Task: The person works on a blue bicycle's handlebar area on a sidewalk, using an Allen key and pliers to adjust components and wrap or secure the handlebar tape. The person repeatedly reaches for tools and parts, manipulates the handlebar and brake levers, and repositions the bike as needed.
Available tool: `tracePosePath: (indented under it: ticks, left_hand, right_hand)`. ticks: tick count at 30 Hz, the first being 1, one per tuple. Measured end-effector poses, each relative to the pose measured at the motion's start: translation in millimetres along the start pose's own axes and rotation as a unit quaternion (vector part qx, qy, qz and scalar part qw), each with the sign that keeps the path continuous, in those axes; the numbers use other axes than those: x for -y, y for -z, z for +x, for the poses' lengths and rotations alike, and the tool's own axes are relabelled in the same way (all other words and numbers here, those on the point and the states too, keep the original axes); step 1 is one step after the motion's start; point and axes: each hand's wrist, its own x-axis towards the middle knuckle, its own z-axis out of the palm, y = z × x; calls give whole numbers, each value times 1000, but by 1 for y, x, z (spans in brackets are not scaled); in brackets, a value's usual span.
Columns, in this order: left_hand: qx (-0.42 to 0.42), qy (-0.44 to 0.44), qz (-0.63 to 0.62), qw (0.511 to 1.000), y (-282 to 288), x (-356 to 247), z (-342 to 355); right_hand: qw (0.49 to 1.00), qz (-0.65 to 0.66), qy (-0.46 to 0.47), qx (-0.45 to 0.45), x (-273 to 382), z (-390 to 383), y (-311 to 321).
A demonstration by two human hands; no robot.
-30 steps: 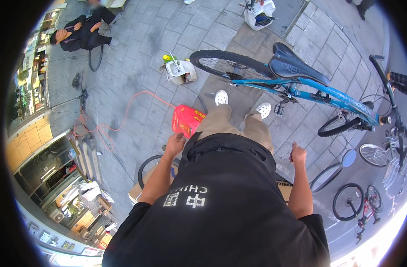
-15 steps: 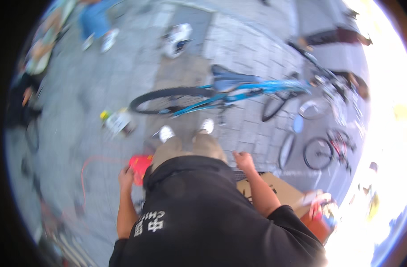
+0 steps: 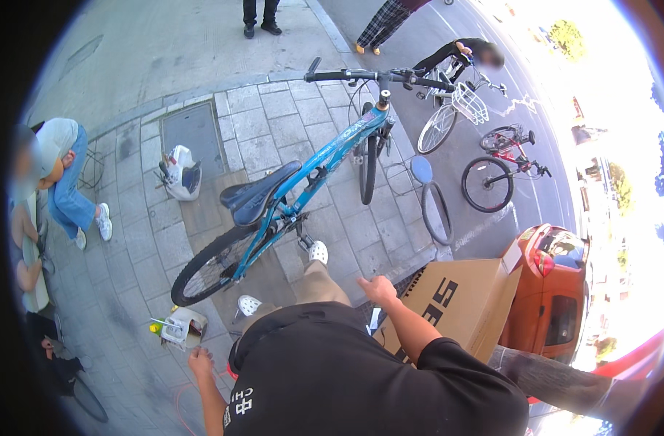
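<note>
My left hand [image 3: 201, 361] hangs beside my body with loosely curled fingers apart, holding nothing, below a white container [image 3: 185, 325] with a yellow-green bottle and small items. My right hand [image 3: 377, 289] is held out by my hip, fingers loose and apart, nothing in it, nearest a large cardboard box [image 3: 444, 291]. In front of my feet in white clogs [image 3: 317, 253] stands a teal bicycle [image 3: 324, 156] with a black saddle [image 3: 260, 187] and black tyres. A red item [image 3: 231, 370] is mostly hidden behind my body at the left.
People are at the left [image 3: 70, 182] and top [image 3: 259, 18]; another [image 3: 448, 54] bends over a white bicycle [image 3: 437, 123]. A red bicycle [image 3: 495, 178] lies on the road near a loose tyre [image 3: 437, 214]. An orange car [image 3: 542, 291], a post [image 3: 535, 378] and a tool-filled white bucket [image 3: 179, 171] surround me.
My view has swung round to the right, showing more road, the box and the car. My feet have shifted toward the bicycle. The red item is now mostly hidden. Both hands remain empty.
</note>
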Motion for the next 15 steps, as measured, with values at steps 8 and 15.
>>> tracePosePath:
  ticks: [8,15]
  left_hand:
    - [-11,-222,-34,974,-207,-234,-31]
    - [-149,-219,120,957,-388,-369,4]
  right_hand:
    - [916,148,253,-274,25,214,230]
    - [718,-108,451,-519,154,312,551]
